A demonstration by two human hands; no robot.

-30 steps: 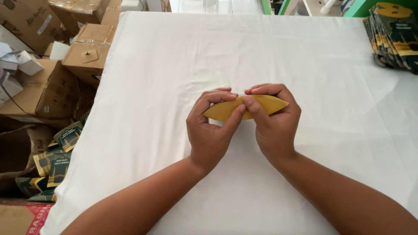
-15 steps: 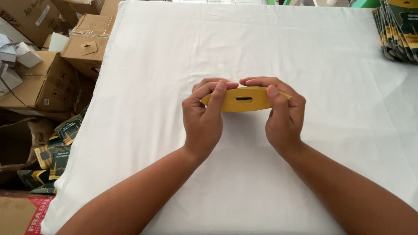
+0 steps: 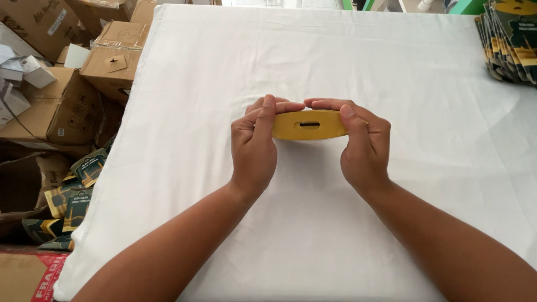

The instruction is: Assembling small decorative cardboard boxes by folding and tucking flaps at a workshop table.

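The yellow card piece (image 3: 309, 124) is a flat mustard yellow, plain but for one dark slot at its middle. The tabletop (image 3: 313, 61) is covered in plain white cloth, with no pattern, only faint grey creases. At the far right, the stack of packets (image 3: 512, 42) is dark green with yellow patches. To the left, the cardboard boxes (image 3: 67, 106) are plain brown. Near left, the loose packets (image 3: 72, 190) show the same dark green and yellow, and a red box corner (image 3: 47, 282) carries white lettering.

Packing room or storeroom. Brown boxes (image 3: 67, 106) piled on floor, green packets (image 3: 75, 190) spilling beside them, more packets stacked (image 3: 509, 39) on table with white cloth (image 3: 335, 50).
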